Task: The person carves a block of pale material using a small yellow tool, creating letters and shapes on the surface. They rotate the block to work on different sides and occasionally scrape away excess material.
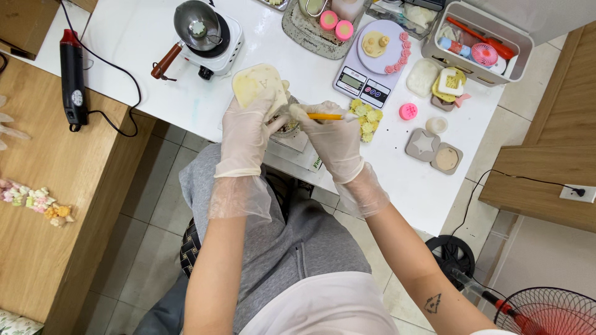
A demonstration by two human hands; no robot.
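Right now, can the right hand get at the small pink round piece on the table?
Probably yes. The pink round piece lies in the open on the white table, just beyond the right hand, with nothing between them. But that hand already holds a yellow tool, so it is not free.

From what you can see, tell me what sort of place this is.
Probably a small home craft bench for casting wax or soap shapes. A melting pot sits on a little hotplate, a kitchen scale holds small cast pieces, and grey moulds lie on the white table.
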